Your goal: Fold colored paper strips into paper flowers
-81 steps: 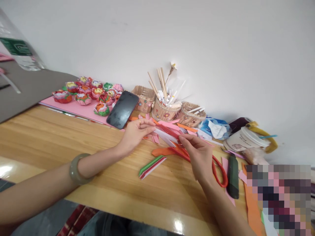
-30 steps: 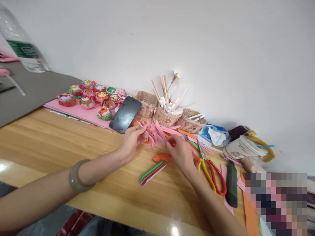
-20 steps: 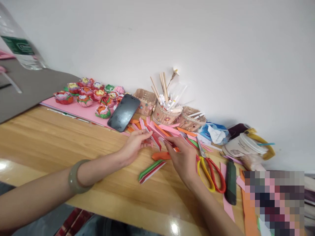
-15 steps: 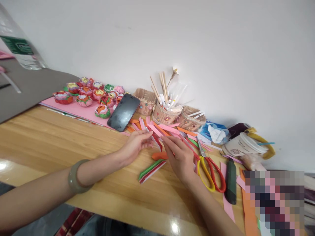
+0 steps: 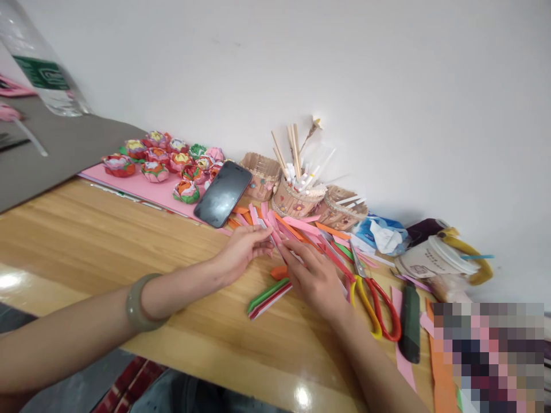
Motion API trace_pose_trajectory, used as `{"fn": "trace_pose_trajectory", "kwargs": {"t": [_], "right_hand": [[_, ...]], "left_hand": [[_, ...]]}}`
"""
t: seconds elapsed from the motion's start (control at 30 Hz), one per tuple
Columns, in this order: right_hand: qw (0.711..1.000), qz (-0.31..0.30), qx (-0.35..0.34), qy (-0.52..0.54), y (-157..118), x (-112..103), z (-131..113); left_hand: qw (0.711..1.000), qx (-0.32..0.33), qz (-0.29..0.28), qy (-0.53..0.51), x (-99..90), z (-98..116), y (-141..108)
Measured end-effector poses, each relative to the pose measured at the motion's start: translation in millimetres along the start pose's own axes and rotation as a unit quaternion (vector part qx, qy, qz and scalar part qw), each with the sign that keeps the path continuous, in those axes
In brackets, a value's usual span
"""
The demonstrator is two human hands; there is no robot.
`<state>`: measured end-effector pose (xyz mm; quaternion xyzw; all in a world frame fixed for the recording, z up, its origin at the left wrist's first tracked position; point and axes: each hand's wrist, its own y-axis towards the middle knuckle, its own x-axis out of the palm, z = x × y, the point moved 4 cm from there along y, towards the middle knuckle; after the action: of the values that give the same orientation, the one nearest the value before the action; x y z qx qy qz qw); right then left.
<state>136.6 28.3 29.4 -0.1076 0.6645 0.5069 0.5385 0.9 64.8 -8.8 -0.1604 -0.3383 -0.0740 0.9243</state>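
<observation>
Left hand, right hand, seemingly pinching paper strips

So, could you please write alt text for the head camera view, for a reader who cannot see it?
Two bare hands, left hand and right hand, meet over a pile of coloured paper strips on a wooden table. Scissors lie right of them; a phone and paper flowers sit behind.

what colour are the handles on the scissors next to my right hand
One handle is yellow, the other red, on the scissors in the head view.
</observation>
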Motion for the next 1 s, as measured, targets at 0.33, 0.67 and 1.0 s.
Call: {"fn": "trace_pose_trajectory", "kwargs": {"t": [0.33, 0.67, 1.0], "right_hand": [[0.978, 0.032, 0.122, 0.165, 4, 0, 3], [0.945, 0.029, 0.203, 0.256, 4, 2, 9], [0.854, 0.032, 0.332, 0.400, -5, 16, 20]], "left_hand": [[1.000, 0.006, 0.008, 0.004, -0.2, 0, 1], [1.000, 0.001, -0.017, -0.005, 1.6, 0, 0], [0.999, 0.023, -0.019, 0.013, 5.3, 0, -1]]}}
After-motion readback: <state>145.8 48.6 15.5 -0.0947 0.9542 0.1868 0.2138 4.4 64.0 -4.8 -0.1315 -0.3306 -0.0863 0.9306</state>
